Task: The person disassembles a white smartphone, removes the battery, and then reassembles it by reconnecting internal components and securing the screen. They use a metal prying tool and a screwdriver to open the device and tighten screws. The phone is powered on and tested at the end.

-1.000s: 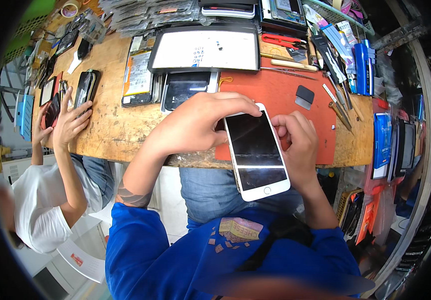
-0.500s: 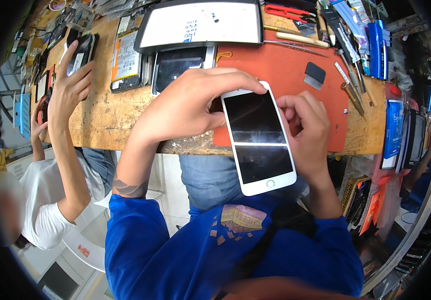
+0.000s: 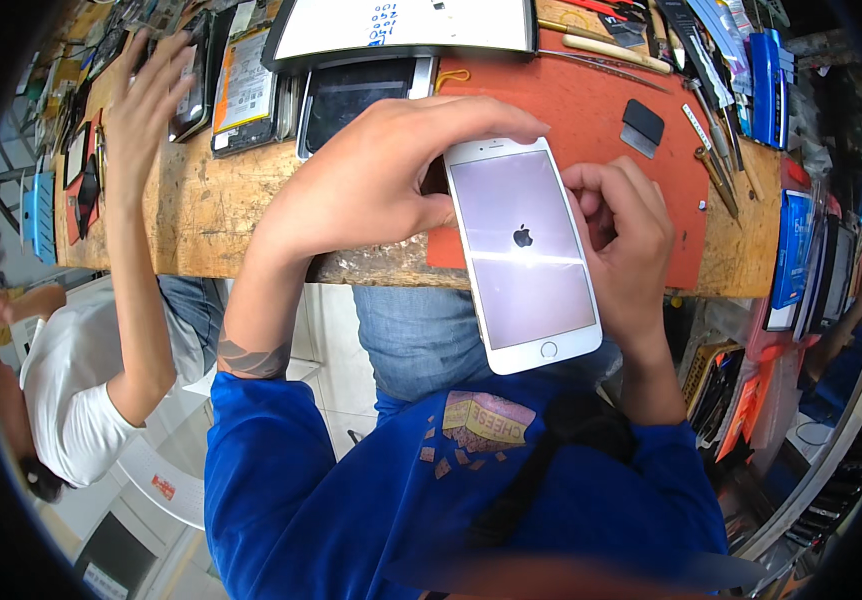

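Observation:
A white smartphone (image 3: 523, 300) is held up over the bench's front edge, its screen lit pale with a small dark logo in the middle. My left hand (image 3: 381, 180) grips its upper left side; one finger reaches along the top edge and the thumb presses at the left edge. At the right edge, my right hand (image 3: 631, 240) is closed against the phone with curled fingers. Part of the grip behind the phone is hidden. Under it lies an orange-red mat (image 3: 511, 100).
A dark-framed white board (image 3: 401, 25), a tablet-like device (image 3: 356, 105) and an opened device with its battery exposed (image 3: 243, 85) lie behind. A black scraper (image 3: 642, 127) and several tools are on the right. At left, a co-worker's raised hand (image 3: 141, 110) is over the bench.
The phone's screen has gone from black to lit with a logo. The bench sits slightly higher in view. The co-worker's hand has risen with spread fingers. My grip looks the same.

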`<state>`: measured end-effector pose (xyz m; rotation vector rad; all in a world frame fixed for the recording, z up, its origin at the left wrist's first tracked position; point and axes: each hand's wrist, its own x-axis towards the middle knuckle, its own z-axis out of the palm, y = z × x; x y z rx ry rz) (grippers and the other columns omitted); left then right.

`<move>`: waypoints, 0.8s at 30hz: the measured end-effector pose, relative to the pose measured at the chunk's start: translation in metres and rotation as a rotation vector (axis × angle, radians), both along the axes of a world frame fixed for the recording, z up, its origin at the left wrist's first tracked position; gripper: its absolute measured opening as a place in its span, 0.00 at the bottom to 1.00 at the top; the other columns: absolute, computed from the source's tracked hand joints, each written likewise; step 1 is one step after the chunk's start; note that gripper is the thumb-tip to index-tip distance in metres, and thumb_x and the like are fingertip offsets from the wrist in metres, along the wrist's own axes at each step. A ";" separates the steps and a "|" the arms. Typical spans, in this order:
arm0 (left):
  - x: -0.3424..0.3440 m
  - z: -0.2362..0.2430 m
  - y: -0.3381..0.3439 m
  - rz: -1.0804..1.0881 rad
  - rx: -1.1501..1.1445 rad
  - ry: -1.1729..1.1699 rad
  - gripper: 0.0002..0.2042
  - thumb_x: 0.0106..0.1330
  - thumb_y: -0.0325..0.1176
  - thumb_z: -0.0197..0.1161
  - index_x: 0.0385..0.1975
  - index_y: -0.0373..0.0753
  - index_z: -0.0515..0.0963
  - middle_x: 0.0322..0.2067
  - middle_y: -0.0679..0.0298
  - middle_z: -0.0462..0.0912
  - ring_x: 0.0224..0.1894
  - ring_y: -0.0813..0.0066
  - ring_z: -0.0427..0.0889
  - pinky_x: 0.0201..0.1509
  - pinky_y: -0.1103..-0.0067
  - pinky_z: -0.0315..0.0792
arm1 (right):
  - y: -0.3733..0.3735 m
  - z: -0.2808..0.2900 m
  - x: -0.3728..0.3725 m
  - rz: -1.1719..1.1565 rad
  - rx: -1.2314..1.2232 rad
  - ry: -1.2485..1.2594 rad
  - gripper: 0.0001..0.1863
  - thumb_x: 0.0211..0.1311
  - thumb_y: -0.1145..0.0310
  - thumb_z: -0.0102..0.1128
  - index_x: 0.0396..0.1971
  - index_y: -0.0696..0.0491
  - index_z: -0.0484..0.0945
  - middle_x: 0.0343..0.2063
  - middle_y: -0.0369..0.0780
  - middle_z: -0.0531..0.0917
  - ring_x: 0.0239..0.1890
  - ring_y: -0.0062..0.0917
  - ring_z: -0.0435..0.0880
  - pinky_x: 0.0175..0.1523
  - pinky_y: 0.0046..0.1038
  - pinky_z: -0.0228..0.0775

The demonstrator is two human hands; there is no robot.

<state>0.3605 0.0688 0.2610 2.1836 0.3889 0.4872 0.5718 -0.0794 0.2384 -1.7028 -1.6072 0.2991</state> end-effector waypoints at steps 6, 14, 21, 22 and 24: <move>0.000 0.000 -0.001 0.013 -0.028 0.007 0.33 0.54 0.19 0.76 0.64 0.41 0.81 0.54 0.54 0.89 0.54 0.50 0.90 0.56 0.65 0.84 | -0.001 -0.002 0.000 0.007 0.022 -0.034 0.08 0.61 0.73 0.75 0.38 0.51 0.84 0.27 0.34 0.77 0.32 0.29 0.78 0.41 0.34 0.64; -0.001 -0.001 -0.001 -0.009 -0.081 -0.012 0.34 0.56 0.20 0.75 0.68 0.40 0.77 0.58 0.54 0.89 0.60 0.50 0.88 0.61 0.64 0.84 | -0.034 0.026 0.011 0.179 0.002 -0.028 0.32 0.52 0.73 0.82 0.60 0.54 0.82 0.48 0.46 0.83 0.51 0.41 0.85 0.56 0.38 0.76; -0.002 0.000 0.001 -0.067 -0.030 -0.023 0.37 0.57 0.17 0.71 0.71 0.40 0.72 0.61 0.53 0.87 0.64 0.50 0.86 0.65 0.63 0.82 | -0.039 0.033 0.005 0.311 0.237 -0.109 0.26 0.51 0.66 0.83 0.51 0.56 0.87 0.49 0.46 0.87 0.50 0.41 0.90 0.51 0.37 0.85; -0.002 0.000 0.001 -0.068 -0.037 -0.027 0.37 0.57 0.17 0.71 0.71 0.40 0.72 0.61 0.53 0.87 0.64 0.49 0.86 0.65 0.63 0.82 | -0.035 0.036 0.007 0.315 0.263 -0.158 0.26 0.51 0.64 0.83 0.50 0.56 0.88 0.48 0.45 0.88 0.49 0.41 0.90 0.51 0.37 0.85; -0.002 -0.001 0.000 -0.069 -0.060 -0.038 0.37 0.57 0.17 0.71 0.71 0.40 0.71 0.61 0.52 0.87 0.64 0.49 0.86 0.66 0.62 0.82 | -0.029 0.045 0.011 0.354 0.284 -0.178 0.24 0.51 0.62 0.81 0.48 0.56 0.88 0.45 0.44 0.90 0.46 0.42 0.91 0.50 0.37 0.85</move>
